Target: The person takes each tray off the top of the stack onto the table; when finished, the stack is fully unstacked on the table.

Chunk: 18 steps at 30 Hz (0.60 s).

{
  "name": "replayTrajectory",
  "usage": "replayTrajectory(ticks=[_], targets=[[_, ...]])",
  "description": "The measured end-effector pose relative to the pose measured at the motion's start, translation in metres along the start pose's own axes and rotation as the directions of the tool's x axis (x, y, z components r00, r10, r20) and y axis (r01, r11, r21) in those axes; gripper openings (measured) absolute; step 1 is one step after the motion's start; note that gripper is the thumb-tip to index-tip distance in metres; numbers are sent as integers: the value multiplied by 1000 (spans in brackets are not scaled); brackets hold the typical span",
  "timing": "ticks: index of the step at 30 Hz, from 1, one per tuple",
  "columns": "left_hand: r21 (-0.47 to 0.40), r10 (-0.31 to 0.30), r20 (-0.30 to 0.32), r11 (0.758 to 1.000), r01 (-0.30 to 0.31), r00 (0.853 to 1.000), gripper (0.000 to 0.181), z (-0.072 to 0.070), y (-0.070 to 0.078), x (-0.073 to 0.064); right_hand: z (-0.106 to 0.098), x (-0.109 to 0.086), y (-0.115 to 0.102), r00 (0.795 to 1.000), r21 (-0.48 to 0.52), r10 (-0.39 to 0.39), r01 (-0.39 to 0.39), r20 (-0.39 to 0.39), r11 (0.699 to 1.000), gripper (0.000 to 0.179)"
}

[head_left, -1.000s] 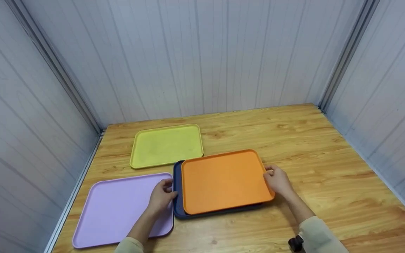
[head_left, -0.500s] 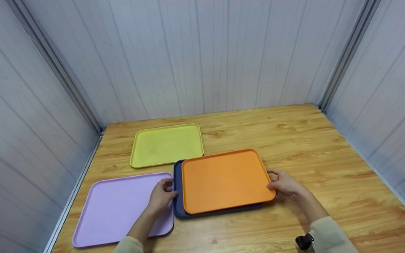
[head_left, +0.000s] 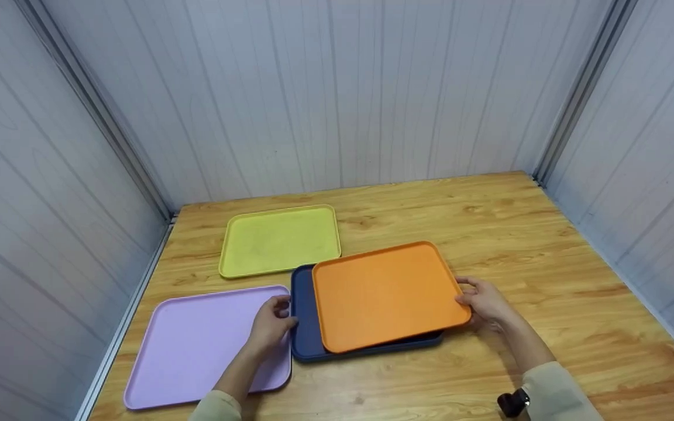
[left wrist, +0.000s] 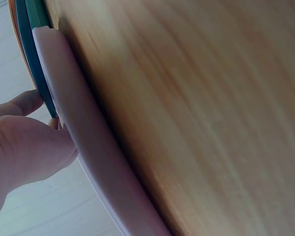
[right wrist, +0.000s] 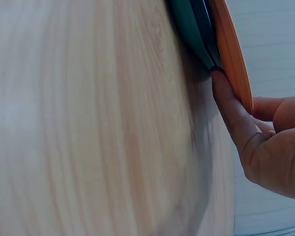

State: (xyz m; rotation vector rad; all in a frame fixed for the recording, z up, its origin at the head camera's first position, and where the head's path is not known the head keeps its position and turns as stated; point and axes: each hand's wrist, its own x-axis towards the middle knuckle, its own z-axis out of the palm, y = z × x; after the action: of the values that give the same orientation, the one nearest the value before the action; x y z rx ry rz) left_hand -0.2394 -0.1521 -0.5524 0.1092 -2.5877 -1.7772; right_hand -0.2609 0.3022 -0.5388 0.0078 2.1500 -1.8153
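Note:
My right hand (head_left: 486,301) pinches the right edge of an orange tray (head_left: 392,298), thumb above and fingers underneath. This tray lies askew over a dark blue tray (head_left: 306,321), its right end jutting past it. In the right wrist view a gap shows between the orange tray (right wrist: 233,54) and the trays below. My left hand (head_left: 270,327) holds the blue tray's left rim with thumb and fingers, just above the purple tray (head_left: 202,351). A green tray (right wrist: 189,32) under the blue one shows in the wrist views; from the head view it is hidden.
A yellow tray (head_left: 281,241) lies flat behind the blue and purple trays. Everything stands on a wood-grain table (head_left: 524,245), with pale panel walls (head_left: 360,93) at the back and both sides.
The right hand has shifted its grip on the orange tray, and then drawn it to the right and turned it slightly. More of the blue tray shows. The left hand has stayed in place.

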Motion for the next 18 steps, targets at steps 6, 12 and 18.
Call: replayTrajectory(ticks=[6, 12, 18], targets=[[-14, -4, -5, 1000, 4, 1000, 52, -1, 2, -3, -5, 0, 3, 995, 108, 52, -42, -86, 993, 52], [-1, 0, -8, 1000, 0, 1000, 51, 1, 0, -1, -12, -4, 6, 994, 185, 106, -104, 0, 977, 61], [2, -24, -15, 1000, 24, 1000, 52, 2, 1, -1, -27, -15, 10, 971, 311, 104, -168, 213, 935, 82]])
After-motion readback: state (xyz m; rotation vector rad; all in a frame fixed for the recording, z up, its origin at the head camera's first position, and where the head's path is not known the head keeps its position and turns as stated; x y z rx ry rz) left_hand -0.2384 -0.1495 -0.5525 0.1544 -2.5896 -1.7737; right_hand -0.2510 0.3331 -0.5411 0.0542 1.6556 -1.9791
